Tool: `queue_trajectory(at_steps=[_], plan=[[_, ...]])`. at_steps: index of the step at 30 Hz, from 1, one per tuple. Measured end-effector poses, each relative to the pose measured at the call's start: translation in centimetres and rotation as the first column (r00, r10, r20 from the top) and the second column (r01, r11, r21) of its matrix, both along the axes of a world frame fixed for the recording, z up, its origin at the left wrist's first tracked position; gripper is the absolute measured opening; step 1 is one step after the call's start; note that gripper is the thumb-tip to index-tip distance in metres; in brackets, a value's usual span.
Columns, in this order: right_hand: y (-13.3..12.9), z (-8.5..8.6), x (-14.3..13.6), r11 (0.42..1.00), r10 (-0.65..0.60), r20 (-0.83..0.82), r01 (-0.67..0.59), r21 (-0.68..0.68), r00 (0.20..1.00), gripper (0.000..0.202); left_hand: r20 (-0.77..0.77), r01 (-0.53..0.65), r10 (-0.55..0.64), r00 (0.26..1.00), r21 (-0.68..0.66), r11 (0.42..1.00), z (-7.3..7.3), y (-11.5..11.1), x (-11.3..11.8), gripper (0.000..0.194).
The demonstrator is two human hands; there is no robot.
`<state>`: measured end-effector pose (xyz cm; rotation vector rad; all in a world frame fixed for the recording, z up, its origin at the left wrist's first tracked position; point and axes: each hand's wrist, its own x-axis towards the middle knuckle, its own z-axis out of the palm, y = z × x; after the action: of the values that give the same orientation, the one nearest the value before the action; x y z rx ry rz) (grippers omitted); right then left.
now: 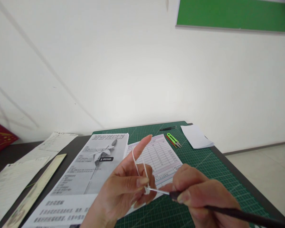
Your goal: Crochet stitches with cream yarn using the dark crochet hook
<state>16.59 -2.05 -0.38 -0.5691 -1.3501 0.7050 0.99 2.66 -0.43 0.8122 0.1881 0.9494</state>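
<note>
My left hand point(123, 185) pinches a small white piece of yarn work point(147, 190) between thumb and fingers, its index finger pointing up with white yarn point(134, 161) looped round it. My right hand point(201, 193) grips a crochet hook point(223, 210) with a dark handle. The hook's thin metal tip reaches left to the white piece, at my left fingertips. Whether the tip is inside a stitch is too small to tell.
A green cutting mat point(199, 167) lies beneath a printed flower sheet point(78, 167), a table form point(156, 155), green snips point(173, 139), black tweezers point(167, 129) and white paper point(196, 136). Left are a long ruler-like strip point(35, 190) and handwritten sheets point(16, 177).
</note>
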Motion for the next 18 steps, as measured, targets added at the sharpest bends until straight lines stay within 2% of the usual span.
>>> queue_trajectory(at_steps=[6,12,18], plan=[[0.6,0.4,0.7,0.995,0.066,0.010,-0.065,-0.072,0.998,0.008,-0.063,0.020,-0.030,0.998,-0.148,0.989,0.5,-0.1,-0.2,0.063],[1.0,0.3,1.1,0.996,0.074,0.071,-0.070,-0.053,0.995,0.010,-0.125,-0.005,-0.018,0.992,-0.186,0.983,0.6,-0.1,-0.2,0.062],[1.0,0.3,1.1,0.994,0.087,0.023,-0.085,-0.063,0.996,0.009,-0.119,-0.020,-0.005,0.993,-0.209,0.978,0.9,-0.3,-0.1,0.058]])
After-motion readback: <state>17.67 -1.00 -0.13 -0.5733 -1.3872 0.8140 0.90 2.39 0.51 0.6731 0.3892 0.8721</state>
